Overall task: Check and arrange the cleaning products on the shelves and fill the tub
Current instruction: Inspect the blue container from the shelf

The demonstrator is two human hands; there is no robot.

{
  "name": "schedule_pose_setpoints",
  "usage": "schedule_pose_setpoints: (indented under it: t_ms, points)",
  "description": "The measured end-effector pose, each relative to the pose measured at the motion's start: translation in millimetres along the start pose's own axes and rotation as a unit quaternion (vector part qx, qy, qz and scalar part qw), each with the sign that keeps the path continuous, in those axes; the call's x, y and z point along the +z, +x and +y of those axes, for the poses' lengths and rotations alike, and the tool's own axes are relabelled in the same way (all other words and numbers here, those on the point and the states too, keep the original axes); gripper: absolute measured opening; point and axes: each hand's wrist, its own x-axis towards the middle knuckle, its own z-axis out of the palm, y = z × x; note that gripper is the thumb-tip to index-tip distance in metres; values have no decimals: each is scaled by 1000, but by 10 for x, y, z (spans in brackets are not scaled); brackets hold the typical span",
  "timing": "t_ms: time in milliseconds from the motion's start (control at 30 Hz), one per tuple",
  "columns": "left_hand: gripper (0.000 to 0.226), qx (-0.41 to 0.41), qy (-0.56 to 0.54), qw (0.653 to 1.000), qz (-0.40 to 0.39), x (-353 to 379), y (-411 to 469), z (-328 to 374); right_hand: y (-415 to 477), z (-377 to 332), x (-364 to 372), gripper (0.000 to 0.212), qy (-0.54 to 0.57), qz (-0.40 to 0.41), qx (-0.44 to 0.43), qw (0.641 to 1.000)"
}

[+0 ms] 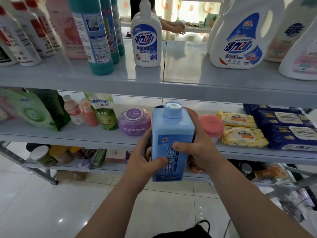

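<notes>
Head view. Blue bottle [172,145], square-sided, light-blue cap on, held upright between both hands in front of the middle shelf [85,134]. I cannot tell whether its base is clear of the shelf edge.

Left hand [144,162]: clamped on the bottle's lower left side, thumb lying across the lower part of the front label, fingers curled round behind.

Right hand [197,146]: clamped on the bottle's right side, thumb pressed on the label at mid-height, fingers wrapped round the back and reaching up near the bottle's shoulder.

Middle shelf, beyond the hands:
- purple round jar [133,121], just left of the left hand, partly behind the bottle.
- green pouch [103,110], further left of that hand, upright; two small orange-pink bottles beside it.
- pink-lidded jar [211,125], just right of the right hand, partly hidden by it.
- yellow wipe packs [240,127], two, further right; dark blue wipe packs [288,129] beyond those.

Upper shelf [103,78], above the hands:
- white pump bottle [145,42], above the left hand, standing apart from its neighbours.
- white jug [243,36] with handle, above and right of the right hand.
- teal bottles [96,35], above and left of the left hand.

Lowest shelf behind the forearms: blurred, contents not readable. Tiled floor [51,212] below the hands.
</notes>
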Motion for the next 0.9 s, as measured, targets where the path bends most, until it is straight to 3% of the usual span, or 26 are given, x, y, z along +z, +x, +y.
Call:
schedule_pose_setpoints:
  t_ms: [167,267,333,433,567,733,800,900]
  points:
    - [72,-10,-59,997,55,-6,-44,-20,-23,-121,146,76,-26,18,1,999]
    - [73,-91,-162,979,79,38,-75,27,-26,-177,192,62,27,29,9,999]
    - [65,-163,-237,956,52,115,-122,108,-42,-195,198,51,44,49,23,998]
    - [43,-165,-244,954,62,192,-266,158,-101,-214,200,43,26,61,27,997]
    - [36,-148,-219,957,124,176,-357,107,-164,-231,208,43,14,70,23,997]
    - [51,-202,-361,909,40,297,-294,283,-250,-126,212,44,1,58,54,997]
    - [48,-190,-342,917,72,297,-255,243,-302,-85,246,47,22,48,102,993]
    - [33,-160,-201,958,128,333,-211,240,-341,-15,294,62,34,39,150,987]
